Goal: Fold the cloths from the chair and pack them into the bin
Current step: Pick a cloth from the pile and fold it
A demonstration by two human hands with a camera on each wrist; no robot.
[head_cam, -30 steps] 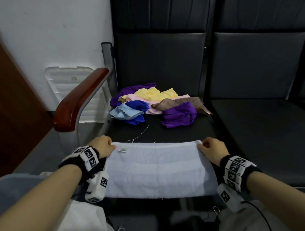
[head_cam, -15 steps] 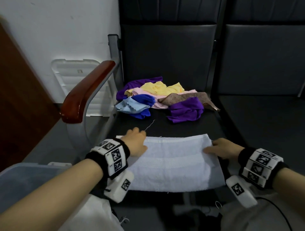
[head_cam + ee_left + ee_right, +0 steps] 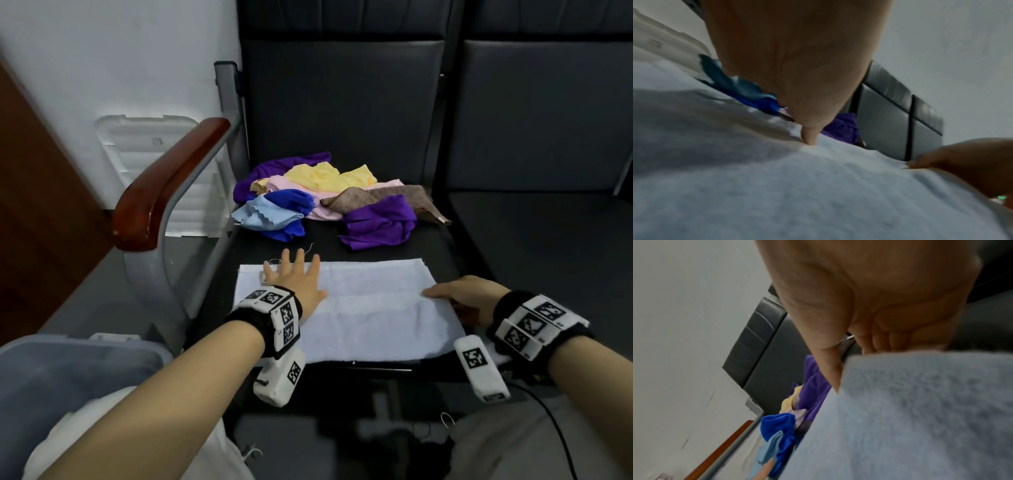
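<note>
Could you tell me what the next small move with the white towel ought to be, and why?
Probably fold the right end over toward the left. The white towel lies flat on the chair seat; the left hand presses its left part with straight fingers, while the right hand pinches its right edge, thumb on top, ready to lift.

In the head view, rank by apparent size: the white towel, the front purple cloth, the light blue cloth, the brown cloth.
1. White terry towel, by far the largest.
2. Crumpled purple cloth.
3. Brown cloth and light blue scalloped-edge cloth: too similar, both partly covered, so unranked.
</note>
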